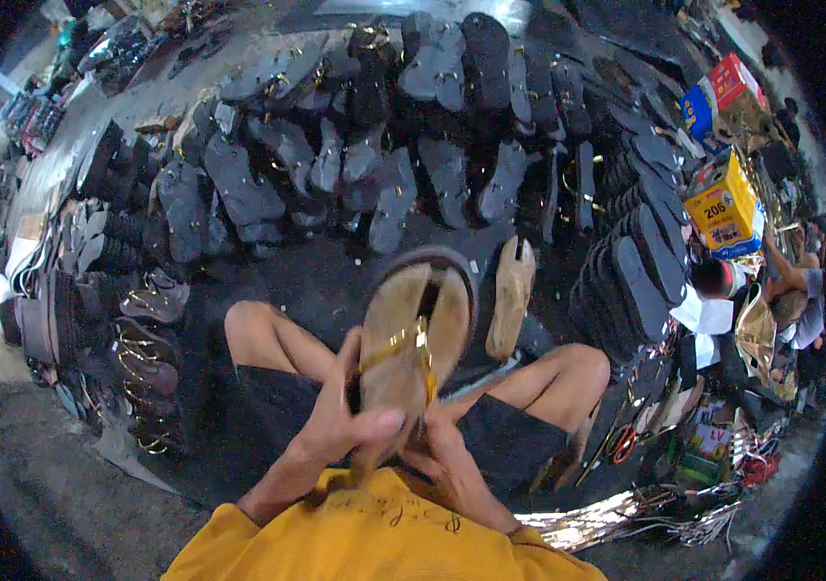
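Left hand (350,412) grips heel of tan flat sandal with gold strap (411,339), sole tilted toward face for strap access. Right hand (442,441) pinches strap end, closed tight. Second tan sole (511,295) parked beside, within reach.

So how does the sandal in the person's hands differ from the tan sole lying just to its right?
The held sandal carries shiny gold straps across its top; the loose sole looks bare, with no strap. The held sandal is gripped by the left hand and right hand above the lap; the loose sole rests untouched on the dark ground by the knee. The held sandal appears bigger, being closer to the camera. Both are tan and elongated, toes pointing away.
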The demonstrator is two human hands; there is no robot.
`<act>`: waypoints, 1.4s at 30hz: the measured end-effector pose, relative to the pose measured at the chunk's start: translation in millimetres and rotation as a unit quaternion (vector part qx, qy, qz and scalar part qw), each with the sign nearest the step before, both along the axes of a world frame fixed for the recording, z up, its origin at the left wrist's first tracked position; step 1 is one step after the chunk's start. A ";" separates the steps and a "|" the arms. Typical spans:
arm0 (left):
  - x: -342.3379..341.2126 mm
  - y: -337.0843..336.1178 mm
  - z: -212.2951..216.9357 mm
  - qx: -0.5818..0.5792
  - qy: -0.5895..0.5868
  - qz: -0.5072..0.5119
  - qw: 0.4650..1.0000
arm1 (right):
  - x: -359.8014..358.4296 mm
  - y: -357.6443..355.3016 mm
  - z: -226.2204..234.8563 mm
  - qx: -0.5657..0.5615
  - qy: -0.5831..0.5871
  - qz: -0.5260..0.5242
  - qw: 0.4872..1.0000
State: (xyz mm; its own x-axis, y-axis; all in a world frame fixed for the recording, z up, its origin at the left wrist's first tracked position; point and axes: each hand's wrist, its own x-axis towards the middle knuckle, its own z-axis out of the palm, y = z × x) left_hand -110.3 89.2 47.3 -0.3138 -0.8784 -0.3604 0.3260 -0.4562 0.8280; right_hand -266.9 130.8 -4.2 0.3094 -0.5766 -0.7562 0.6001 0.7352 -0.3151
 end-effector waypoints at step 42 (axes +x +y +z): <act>-5.1 -11.2 -134.2 0.073 0.072 0.130 0.986 | 9.9 -53.4 -39.4 -0.451 0.359 0.111 0.810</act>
State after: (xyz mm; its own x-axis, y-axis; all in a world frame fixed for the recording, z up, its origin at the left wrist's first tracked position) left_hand -115.5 78.0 -86.9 -0.1423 -0.8776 -0.4578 0.5570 -0.4533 0.6959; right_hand -257.0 77.4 -43.6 0.1482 -0.9849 -0.0897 -0.0907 0.0767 -0.9929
